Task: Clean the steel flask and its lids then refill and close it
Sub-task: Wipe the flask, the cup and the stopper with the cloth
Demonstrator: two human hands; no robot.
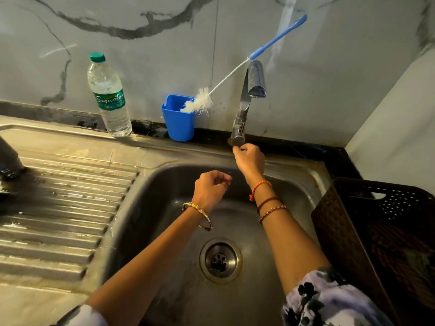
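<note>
- Your right hand reaches to the base of the steel tap at the back of the sink, its fingers curled round the tap's lower part.
- Your left hand hangs over the basin with fingers loosely curled, holding nothing.
- No water shows at the spout, and the drain lies bare below.
- A dark blurred shape at the far left edge, on the ridged drainboard, may be the steel flask; I cannot tell for sure. No lids are visible.
- A bottle brush leans in a blue cup beside the tap; a water bottle stands further left on the counter.
- You seem to be working the tap, a washing or rinsing step. Next, you likely need the flask brought under the spout.
</note>
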